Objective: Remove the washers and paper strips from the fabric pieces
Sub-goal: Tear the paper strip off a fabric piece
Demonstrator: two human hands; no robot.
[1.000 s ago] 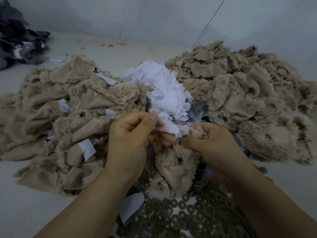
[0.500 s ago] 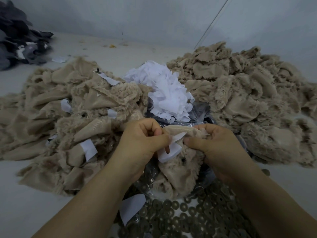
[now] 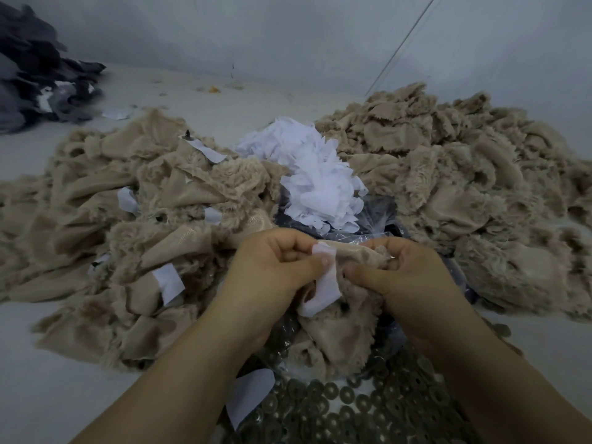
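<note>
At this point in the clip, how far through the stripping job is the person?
Roughly midway, judging by the piles. Done: the heap of white paper strips, the loose washers in front, and the beige pile on the right showing no paper. In hand: the left hand pinches a paper strip on the fabric piece held by the right hand. Left: the left pile, with strips showing.

Pale floor [image 3: 45, 386] under beige fabric heaps [image 3: 134, 238], paper scraps [image 3: 317, 174], washers [image 3: 346, 408].
</note>
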